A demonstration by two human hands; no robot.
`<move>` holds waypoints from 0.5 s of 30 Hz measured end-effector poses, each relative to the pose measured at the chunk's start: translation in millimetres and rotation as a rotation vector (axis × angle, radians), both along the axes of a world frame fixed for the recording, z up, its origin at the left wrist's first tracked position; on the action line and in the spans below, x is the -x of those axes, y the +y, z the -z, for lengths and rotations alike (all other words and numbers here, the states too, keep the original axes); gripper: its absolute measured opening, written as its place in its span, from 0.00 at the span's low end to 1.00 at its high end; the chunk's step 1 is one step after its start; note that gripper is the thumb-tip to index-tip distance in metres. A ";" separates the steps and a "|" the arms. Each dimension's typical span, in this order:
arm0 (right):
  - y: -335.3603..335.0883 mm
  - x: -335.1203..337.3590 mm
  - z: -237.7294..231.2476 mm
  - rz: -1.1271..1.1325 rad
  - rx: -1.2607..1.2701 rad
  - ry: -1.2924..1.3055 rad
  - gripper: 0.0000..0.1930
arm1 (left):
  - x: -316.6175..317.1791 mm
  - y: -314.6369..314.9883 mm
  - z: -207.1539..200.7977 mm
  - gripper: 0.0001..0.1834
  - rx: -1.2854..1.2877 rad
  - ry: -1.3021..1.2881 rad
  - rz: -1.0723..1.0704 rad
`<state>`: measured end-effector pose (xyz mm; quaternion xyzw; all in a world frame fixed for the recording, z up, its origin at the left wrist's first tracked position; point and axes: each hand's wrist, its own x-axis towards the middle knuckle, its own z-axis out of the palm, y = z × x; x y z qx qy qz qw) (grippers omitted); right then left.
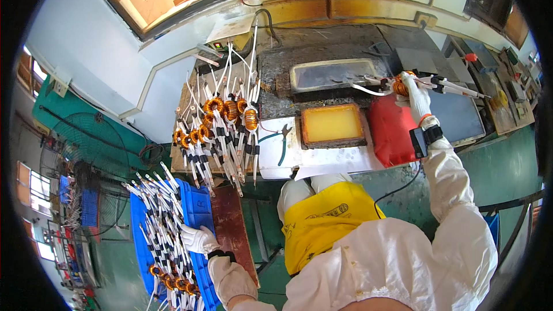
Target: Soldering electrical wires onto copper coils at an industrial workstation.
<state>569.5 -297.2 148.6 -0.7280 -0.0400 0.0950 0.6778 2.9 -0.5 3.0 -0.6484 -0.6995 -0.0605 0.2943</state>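
Observation:
My right hand [417, 97], in a white glove, is closed around a copper-wound ring coil [400, 84] with white sleeved leads. Some leads point left toward the rectangular metal pot of grey molten metal [331, 74]; others stick out to the right. Whether the lead ends touch the metal is hard to see. My left hand [199, 239], also gloved, lies at the rim of a blue crate [199, 210], its fingers stretched toward the bundled leads inside. That crate holds many ring coils [178, 283] with white leads and black sleeves.
More ring coils [213, 106] lie piled on the bench's left. Cutting pliers [283, 144] rest on white paper beside a tray of yellow liquid [332, 124]. A red container [394, 129] stands below my right hand. A caged fan [83, 167] is at far left.

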 end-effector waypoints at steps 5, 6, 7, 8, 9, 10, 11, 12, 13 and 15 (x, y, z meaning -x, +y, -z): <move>-10.2 0.3 10.5 0.026 -0.267 0.044 0.20 | 5.4 0.3 2.3 0.41 -0.011 0.007 0.014; -13.9 -0.1 10.0 0.040 -0.343 0.077 0.18 | 5.1 1.2 2.9 0.41 0.002 -0.002 0.025; -20.0 -0.7 11.4 -0.005 -0.442 0.110 0.18 | 6.5 1.7 3.3 0.41 0.014 -0.010 0.036; -27.4 -1.3 14.0 -0.052 -0.541 0.143 0.18 | 6.6 1.8 3.3 0.42 0.026 -0.018 0.047; -32.3 -0.3 15.7 -0.101 -0.641 0.176 0.17 | 5.2 1.3 1.2 0.43 0.055 -0.035 0.025; -33.8 2.7 16.4 -0.042 -0.766 0.219 0.18 | 7.5 2.3 4.1 0.43 0.031 -0.035 0.033; -38.4 4.2 15.6 -0.045 -0.808 0.299 0.19 | 10.5 3.8 7.1 0.43 0.007 -0.034 0.041; -45.4 5.0 15.9 -0.043 -0.848 0.378 0.19 | 7.9 3.1 2.8 0.43 0.015 -0.056 0.049; -51.9 6.1 15.9 -0.042 -0.888 0.457 0.20 | 4.5 1.7 -4.9 0.42 0.071 -0.103 0.044; -60.8 14.1 14.1 -0.063 -0.984 0.492 0.23 | 0.0 3.0 -15.1 0.41 0.178 -0.216 -0.021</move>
